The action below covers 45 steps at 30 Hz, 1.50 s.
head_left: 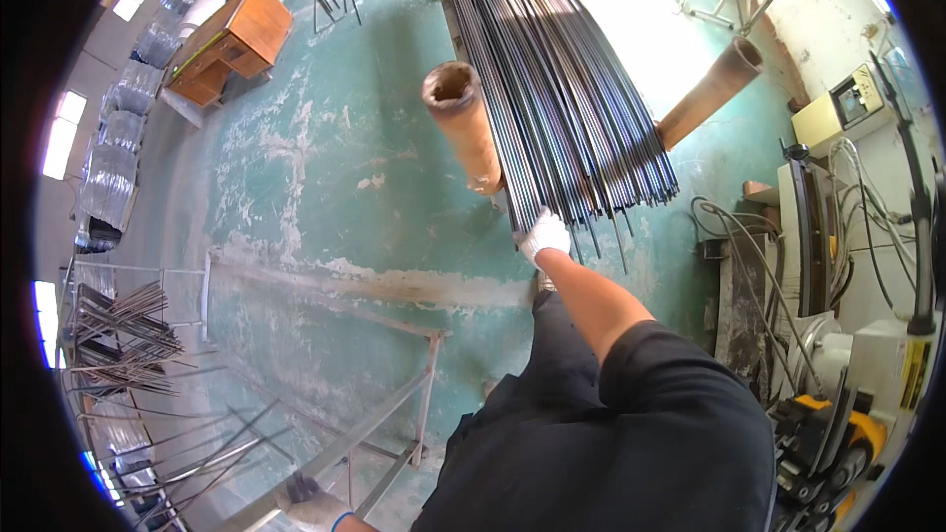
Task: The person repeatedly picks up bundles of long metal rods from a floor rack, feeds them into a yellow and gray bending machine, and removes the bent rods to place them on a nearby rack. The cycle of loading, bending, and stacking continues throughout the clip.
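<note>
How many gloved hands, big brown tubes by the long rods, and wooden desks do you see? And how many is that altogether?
Gloved hands: 2
Big brown tubes by the long dark rods: 2
Wooden desk: 1
Total: 5

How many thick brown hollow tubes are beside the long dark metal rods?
2: one thick brown hollow tube at the left side of the long dark metal rods, another brown tube at their right side.

Rods (564, 89) are dark grey, the floor (335, 192) green with pale patches.
</note>
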{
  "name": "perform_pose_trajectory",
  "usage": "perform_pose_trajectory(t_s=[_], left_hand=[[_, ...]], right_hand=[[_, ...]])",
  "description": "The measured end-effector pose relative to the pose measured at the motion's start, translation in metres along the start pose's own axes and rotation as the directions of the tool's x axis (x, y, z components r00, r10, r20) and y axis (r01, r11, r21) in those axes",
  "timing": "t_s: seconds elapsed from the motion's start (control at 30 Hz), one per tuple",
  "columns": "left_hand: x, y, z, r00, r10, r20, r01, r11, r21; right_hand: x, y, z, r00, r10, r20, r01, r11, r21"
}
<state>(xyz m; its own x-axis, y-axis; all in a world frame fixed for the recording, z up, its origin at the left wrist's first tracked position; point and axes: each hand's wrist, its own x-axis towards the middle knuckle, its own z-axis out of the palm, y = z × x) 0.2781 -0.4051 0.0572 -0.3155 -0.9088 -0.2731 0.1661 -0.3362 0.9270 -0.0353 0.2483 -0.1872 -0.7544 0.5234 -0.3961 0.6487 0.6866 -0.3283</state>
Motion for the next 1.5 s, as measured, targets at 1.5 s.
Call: perform_pose_trajectory(t_s=[1.5], left_hand=[[-0.37, -0.388, 0.454, -0.177, -0.892, 0.417, -0.002, 0.424, 0.906]], right_hand=[[-0.323, 0.238, -0.19, 0.789, 0.478, 0.386, -0.561, 0.817, 0.135]])
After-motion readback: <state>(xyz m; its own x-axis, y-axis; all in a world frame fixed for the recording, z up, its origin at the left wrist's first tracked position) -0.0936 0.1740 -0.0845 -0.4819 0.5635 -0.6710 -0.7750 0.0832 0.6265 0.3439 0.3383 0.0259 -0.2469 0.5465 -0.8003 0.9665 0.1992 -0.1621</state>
